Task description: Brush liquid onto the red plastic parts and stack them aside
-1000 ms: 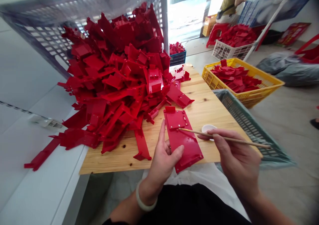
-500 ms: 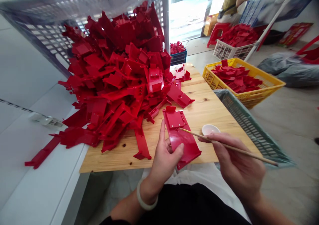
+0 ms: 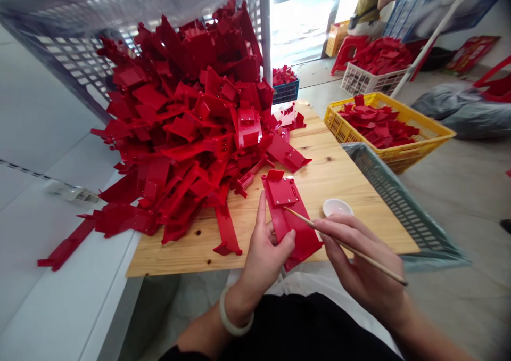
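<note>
My left hand [image 3: 268, 249] grips a flat red plastic part [image 3: 293, 228] by its left edge, with the thumb on its face. The part lies tilted at the front edge of the wooden table [image 3: 175, 257]. In my right hand [image 3: 363, 262] is a thin paintbrush [image 3: 347, 245], pinched between thumb and fingers. Its tip touches the red part just below the raised square plate. A small white dish [image 3: 337, 207] sits just beyond my right fingers. Left of my left hand lies a loose red part [image 3: 227, 230].
A large tipped crate [image 3: 51, 28] spills a heap of red parts [image 3: 191, 121] over the table's left and back. To the right stand a green crate [image 3: 403, 201] and a yellow crate [image 3: 435, 129]. Another person [image 3: 371, 4] works at the back right.
My right hand has moved left, closer to the red part, and the brush tip has shifted slightly left and down on it. My left hand holds the part almost still.
</note>
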Motion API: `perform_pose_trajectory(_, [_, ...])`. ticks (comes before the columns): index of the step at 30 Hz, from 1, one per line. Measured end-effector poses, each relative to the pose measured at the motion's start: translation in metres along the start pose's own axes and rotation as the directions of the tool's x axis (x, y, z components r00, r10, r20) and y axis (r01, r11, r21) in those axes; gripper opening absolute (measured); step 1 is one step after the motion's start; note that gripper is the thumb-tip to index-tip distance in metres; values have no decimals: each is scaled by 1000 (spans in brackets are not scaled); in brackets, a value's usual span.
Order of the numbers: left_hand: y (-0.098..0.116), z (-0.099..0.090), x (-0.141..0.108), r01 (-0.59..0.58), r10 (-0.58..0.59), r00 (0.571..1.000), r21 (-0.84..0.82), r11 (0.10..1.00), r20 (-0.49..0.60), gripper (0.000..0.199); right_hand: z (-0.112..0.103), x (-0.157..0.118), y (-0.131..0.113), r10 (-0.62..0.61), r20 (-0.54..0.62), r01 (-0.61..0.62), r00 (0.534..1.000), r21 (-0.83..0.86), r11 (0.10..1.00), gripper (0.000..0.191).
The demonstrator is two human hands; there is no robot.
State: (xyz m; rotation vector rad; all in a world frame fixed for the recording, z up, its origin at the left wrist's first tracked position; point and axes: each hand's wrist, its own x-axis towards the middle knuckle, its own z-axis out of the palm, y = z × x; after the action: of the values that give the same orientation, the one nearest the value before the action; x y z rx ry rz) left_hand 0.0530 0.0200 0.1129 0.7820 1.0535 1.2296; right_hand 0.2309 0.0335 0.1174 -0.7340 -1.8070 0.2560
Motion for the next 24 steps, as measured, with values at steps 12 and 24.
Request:
perform_pose_trajectory(12, [10, -3, 34, -19, 17, 1000, 134, 991, 22, 119, -19, -15, 11, 163, -269, -159, 949, 37, 987, 27])
perform_pose_trajectory(24, [-31, 114, 214, 81, -92, 995, 282, 956, 26, 15, -49, -32, 32, 472, -631, -411, 616, 253, 876, 23])
